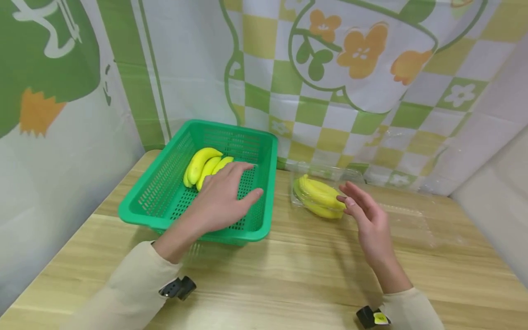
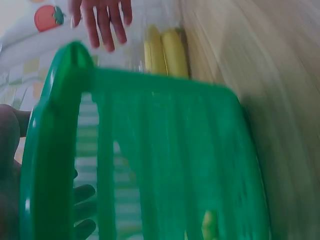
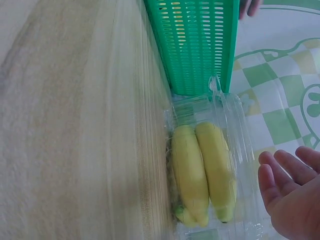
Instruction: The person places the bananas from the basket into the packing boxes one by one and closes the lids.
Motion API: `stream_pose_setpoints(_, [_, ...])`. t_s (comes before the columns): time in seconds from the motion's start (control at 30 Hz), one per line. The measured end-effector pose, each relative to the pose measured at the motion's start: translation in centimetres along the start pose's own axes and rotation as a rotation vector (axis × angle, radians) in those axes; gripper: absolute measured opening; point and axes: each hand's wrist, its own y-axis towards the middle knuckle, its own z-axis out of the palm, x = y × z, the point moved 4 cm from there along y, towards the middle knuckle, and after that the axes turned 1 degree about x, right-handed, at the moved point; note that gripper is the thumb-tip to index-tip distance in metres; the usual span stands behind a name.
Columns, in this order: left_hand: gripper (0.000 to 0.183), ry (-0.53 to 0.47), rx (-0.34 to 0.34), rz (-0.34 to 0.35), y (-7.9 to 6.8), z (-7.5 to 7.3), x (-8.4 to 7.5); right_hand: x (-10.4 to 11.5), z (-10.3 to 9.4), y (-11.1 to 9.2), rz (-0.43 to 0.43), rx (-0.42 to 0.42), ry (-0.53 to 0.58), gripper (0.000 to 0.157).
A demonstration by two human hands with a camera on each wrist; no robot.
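My left hand (image 1: 220,199) reaches over the green plastic basket (image 1: 270,183), fingers loosely spread, with nothing between them. Beyond that hand, several yellow bananas (image 1: 202,166) lie on the basket's floor at its left, partly covered by my fingers in the head view. To the right stands a clear plastic box (image 1: 348,174) with more bananas (image 1: 317,195) inside, two of them plain in the right wrist view. My right hand (image 1: 373,227) hovers beside the box's right end, fingers relaxed and holding nothing; its fingertips overlap the box in the head view.
The wooden table (image 1: 288,275) carries both containers. Thin clear plastic (image 1: 406,220), like an opened lid, spreads right of the box. A patterned cloth (image 1: 326,110) hangs close behind, and a white sheet (image 1: 70,160) bounds the left side.
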Motion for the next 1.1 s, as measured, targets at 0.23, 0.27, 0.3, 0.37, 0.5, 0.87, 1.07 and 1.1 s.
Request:
stream_pose_setpoints(0.23, [0.067,0.038,-0.026,-0.038,-1.4,-2.3,3.5,-0.3,0.1,0.1,-0.003,0.017,0.007,0.045])
stream_pose_setpoints(0.27, [0.067,0.046,-0.03,-0.043,-1.5,-2.5,3.9,-0.3,0.1,0.1,-0.002,0.018,0.005,0.045])
stream_pose_setpoints(0.3, [0.068,0.052,-0.034,-0.048,-1.7,-2.8,4.3,-0.4,0.1,0.1,-0.001,0.019,0.005,0.045])
stream_pose_setpoints(0.37, [0.069,0.064,-0.041,-0.056,-2.0,-3.2,5.0,-0.4,0.1,0.1,-0.001,0.021,0.003,0.045])
stream_pose_setpoints(0.5, [0.074,0.096,-0.05,-0.074,-2.4,-4.1,6.5,-0.5,0.1,0.1,0.0,0.024,0.0,0.045])
stream_pose_setpoints(0.87, [0.077,0.176,-0.099,-0.097,-2.5,-7.7,11.7,-0.6,0.0,0.0,0.0,0.027,0.006,0.046])
stream_pose_setpoints(1.07, [0.084,0.117,-0.042,-0.142,-2.7,-8.4,14.3,-0.5,0.0,0.0,-0.004,0.036,0.006,0.046])
stream_pose_setpoints(1.1, [0.085,0.102,-0.033,-0.144,-2.8,-8.4,14.6,-0.5,0.0,0.0,-0.003,0.037,0.006,0.046])
